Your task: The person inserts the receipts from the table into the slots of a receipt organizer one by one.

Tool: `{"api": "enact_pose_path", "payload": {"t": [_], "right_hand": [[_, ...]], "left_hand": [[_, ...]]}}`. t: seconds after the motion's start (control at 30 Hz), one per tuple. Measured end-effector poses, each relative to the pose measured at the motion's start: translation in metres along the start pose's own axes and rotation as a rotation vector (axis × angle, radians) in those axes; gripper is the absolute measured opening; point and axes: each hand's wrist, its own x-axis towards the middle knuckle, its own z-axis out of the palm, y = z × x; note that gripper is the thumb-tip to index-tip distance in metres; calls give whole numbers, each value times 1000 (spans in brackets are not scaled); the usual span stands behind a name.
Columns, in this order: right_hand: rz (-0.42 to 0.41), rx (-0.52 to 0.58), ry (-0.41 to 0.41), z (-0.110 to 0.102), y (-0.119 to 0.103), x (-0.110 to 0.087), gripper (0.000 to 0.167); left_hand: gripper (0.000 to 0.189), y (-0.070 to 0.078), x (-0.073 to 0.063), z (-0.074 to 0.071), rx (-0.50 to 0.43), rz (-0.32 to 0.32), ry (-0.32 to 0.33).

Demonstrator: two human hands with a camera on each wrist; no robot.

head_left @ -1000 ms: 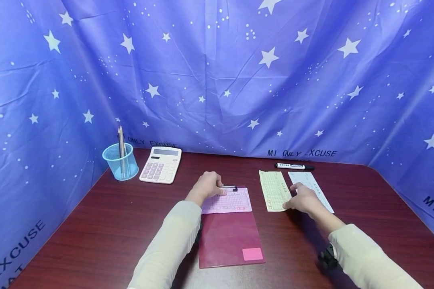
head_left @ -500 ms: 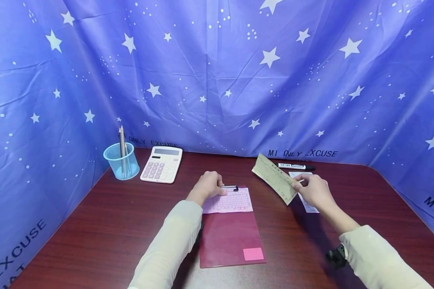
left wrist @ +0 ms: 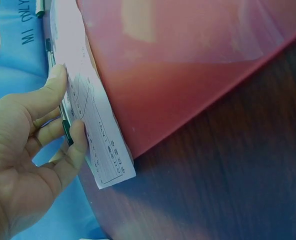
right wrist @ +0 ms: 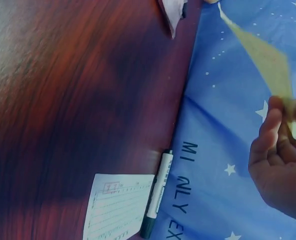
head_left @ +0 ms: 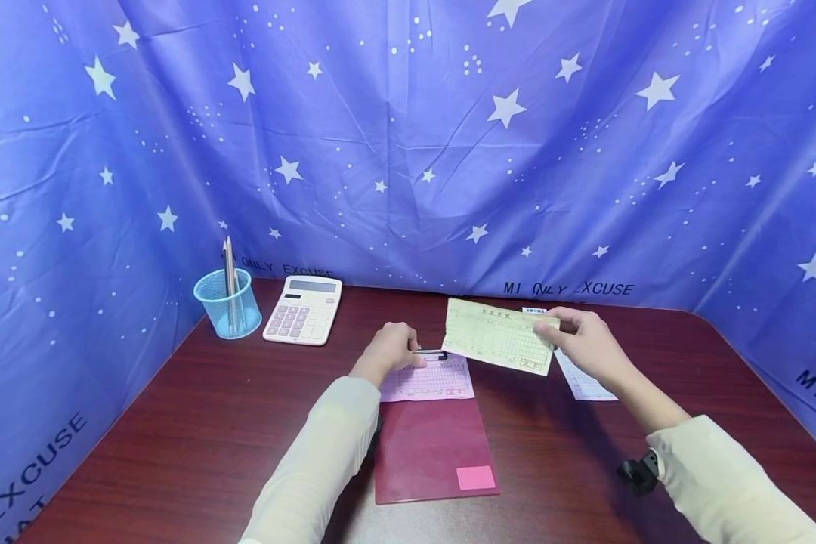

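Note:
A dark red clipboard (head_left: 428,446) lies on the table, with a pink printed form (head_left: 442,379) at its top under the metal clip (head_left: 431,352). My left hand (head_left: 391,349) grips that clip; the left wrist view shows the thumb and fingers (left wrist: 77,135) curled about it at the form's edge. My right hand (head_left: 588,344) pinches a yellow-green printed form (head_left: 493,336) by its right end, held up off the table. The form's near left corner comes close to the clip. Behind the right hand a white form (head_left: 588,381) lies partly hidden.
A black-and-white marker (right wrist: 159,192) lies beside the white form, at the back. A white calculator (head_left: 304,311) and a blue mesh pen cup (head_left: 229,306) with pencils stand at the back left. A starry blue curtain (head_left: 408,151) closes off the table's far edge.
My right hand has picked the yellow-green form up off the table, turned it sideways and brought it left towards the clipboard. My left hand has stayed at the clip.

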Motion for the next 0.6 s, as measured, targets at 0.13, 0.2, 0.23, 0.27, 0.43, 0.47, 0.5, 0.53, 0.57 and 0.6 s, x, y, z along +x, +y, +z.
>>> {"api": "enact_pose_path", "payload": {"t": [0.13,0.2,0.23,0.27,0.43,0.47,0.5,0.53,0.57,0.6], "right_hand": [[20,124,-93,5,-3,0,25],[36,167,-147,11,-3,0,24],[40,177,-174,15,-3,0,23],[41,189,-203,20,-2,1,23],[65,255,-327,48,-3,8,20],[68,266,-344,53,-5,10,19],[76,268,-355,58,-6,11,19],[75,254,-359,63,-7,13,18],[75,236,-361,67,-9,14,18],[73,217,-363,71,-11,15,18]], "left_hand": [[26,0,1,0,-10,2,-4],[24,0,1,0,-14,-1,-9],[23,-1,1,-1,-13,-2,-9],[23,-1,1,0,-13,-6,-12],[25,0,1,-1,-4,-14,-7],[26,0,0,-1,-3,-14,-6],[27,1,0,-1,-4,-15,-4],[28,1,0,-1,-9,-18,-5],[29,2,0,-1,-13,-20,-7],[30,2,-1,-1,-16,-23,-8]]}}
